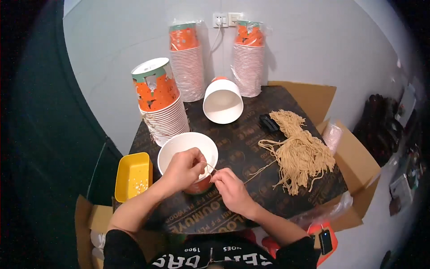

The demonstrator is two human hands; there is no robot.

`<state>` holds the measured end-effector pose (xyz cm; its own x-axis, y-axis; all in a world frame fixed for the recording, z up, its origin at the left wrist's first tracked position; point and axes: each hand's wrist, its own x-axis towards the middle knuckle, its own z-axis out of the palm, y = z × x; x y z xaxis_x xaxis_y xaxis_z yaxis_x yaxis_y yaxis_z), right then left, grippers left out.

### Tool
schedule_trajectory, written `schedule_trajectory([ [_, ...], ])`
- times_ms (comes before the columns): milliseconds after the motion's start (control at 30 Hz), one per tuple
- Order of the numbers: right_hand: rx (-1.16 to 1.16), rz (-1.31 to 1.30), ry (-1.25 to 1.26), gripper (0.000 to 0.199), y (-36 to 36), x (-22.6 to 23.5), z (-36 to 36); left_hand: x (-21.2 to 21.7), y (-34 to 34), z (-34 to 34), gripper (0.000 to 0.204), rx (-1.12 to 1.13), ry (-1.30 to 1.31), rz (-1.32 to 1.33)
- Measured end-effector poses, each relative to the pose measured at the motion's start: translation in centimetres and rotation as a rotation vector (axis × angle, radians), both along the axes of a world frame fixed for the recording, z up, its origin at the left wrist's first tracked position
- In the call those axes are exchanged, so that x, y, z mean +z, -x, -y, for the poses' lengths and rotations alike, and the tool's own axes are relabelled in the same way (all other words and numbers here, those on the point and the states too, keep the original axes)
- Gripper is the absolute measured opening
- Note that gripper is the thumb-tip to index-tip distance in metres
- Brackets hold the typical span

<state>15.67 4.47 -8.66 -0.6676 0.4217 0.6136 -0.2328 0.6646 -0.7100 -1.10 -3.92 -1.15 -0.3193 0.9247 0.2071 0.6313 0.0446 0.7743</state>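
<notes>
Over the rim of a white-lined paper bucket (168,150), my left hand (182,168) pinches a thin tan string (208,166). Just right of the rim, my right hand (230,188) grips the same string, which crosses in a small loop between my fingers. The upright bucket has an orange outside, seen below the rim. To the right lies a loose bundle of tan strings (302,157), with a few strands trailing toward my right hand. Whether the string is fixed to the bucket is hidden by my fingers.
A nested stack of orange-and-white buckets (163,112) stands behind the left hand. Two wrapped stacks (187,67) (248,62) stand by the wall. A bucket (223,107) lies on its side. A yellow tray (123,179) holds small white bits. Cardboard boxes (354,161) flank the table.
</notes>
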Motion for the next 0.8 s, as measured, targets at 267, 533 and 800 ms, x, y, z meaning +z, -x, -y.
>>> schedule_trajectory([
  [267,-0.035,0.099,0.104,0.009,0.5,0.8,0.8,-0.1,0.0,0.1,0.009,-0.005,-0.029,-0.008],
  [533,-0.130,-0.030,-0.147,0.008,0.3,0.9,0.5,0.5,-0.3,0.4,0.010,0.029,0.034,-0.005],
  [800,-0.245,-0.106,-0.345,0.008,-0.2,1.5,1.1,0.8,-0.4,0.5,0.010,0.091,-0.043,-0.143],
])
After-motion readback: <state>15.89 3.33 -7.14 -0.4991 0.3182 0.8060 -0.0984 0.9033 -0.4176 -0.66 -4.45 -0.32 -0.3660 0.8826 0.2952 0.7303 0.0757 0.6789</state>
